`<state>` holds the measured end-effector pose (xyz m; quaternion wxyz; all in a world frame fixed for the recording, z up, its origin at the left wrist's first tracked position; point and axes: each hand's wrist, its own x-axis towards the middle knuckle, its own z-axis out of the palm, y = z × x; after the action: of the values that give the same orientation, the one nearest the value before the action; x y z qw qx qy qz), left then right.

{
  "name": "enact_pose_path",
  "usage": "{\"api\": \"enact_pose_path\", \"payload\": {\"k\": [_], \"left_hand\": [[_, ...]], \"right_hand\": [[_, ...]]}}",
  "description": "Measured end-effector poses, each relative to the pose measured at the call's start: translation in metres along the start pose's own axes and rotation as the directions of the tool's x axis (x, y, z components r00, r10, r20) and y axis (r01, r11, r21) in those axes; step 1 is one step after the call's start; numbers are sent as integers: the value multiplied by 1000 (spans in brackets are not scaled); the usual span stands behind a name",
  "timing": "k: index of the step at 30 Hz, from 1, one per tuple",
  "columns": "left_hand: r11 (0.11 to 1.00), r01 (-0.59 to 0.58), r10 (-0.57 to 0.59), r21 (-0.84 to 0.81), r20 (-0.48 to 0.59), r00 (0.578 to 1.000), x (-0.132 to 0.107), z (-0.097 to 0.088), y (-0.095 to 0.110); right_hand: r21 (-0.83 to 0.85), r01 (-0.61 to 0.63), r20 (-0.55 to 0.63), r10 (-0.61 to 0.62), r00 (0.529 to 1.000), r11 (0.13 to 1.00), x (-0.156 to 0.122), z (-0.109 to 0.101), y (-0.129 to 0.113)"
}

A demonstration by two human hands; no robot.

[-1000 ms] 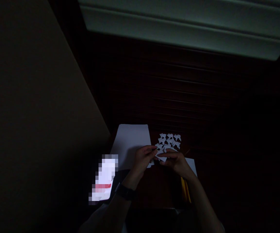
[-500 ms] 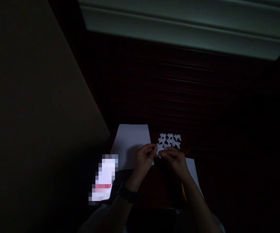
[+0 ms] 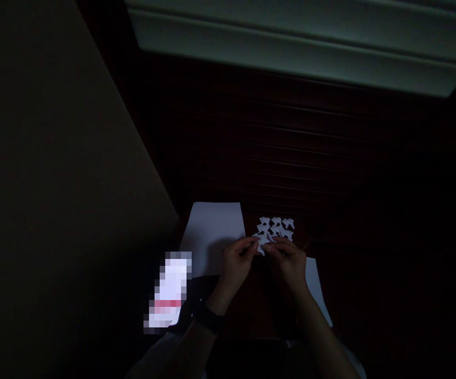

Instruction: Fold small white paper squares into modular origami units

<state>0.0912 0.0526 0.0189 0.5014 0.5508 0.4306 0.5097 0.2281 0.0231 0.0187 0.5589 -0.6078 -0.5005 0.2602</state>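
Note:
Between my two hands is a small white folded-paper figure [image 3: 263, 245], raised in front of the others. My left hand [image 3: 238, 257] pinches its left side between thumb and finger. On the right side, my right hand [image 3: 290, 259] grips it the same way, fingers bent. Just behind lie several similar folded-paper figures [image 3: 276, 221] in rows on the dark table; the nearest ones are partly covered by my fingers and the held piece. The figure's exact shape is hard to make out in the dim light.
A stack of white paper [image 3: 216, 223] lies left of the figures, and another white sheet [image 3: 318, 289] is by my right forearm. A bright, pixelated screen [image 3: 172, 284] sits at the left. A dark slatted panel [image 3: 291, 142] rises behind the table.
My fingers have shifted slightly on the paper figure, with the right fingertips moving a little. A yellow object by my right forearm is now hidden.

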Motion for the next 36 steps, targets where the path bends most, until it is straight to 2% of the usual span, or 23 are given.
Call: {"api": "enact_pose_path", "payload": {"k": [6,9,15,21,26,36], "left_hand": [[999,31,-32,-27,-21,999,1,-2,-4],[1000,15,-15,9,-13,1000,0,-2,0],[986,-100,94,130,54,994,-6,-1,15],[988,-40,36,151,32,999,-7,0,13],[982,-44,40,183,27,999,-8,0,13],[991,-27,30,133,-21,999,-11,5,15]], "right_hand": [[56,-32,71,28,997,998,2,-2,3],[89,-54,34,51,998,995,3,-2,2],[153,-79,-15,82,997,985,5,-4,1],[183,-93,-37,102,994,979,2,-1,6],[193,-84,-53,96,994,978,-2,0,5],[129,-18,-184,42,982,992,-12,6,-2]]}}
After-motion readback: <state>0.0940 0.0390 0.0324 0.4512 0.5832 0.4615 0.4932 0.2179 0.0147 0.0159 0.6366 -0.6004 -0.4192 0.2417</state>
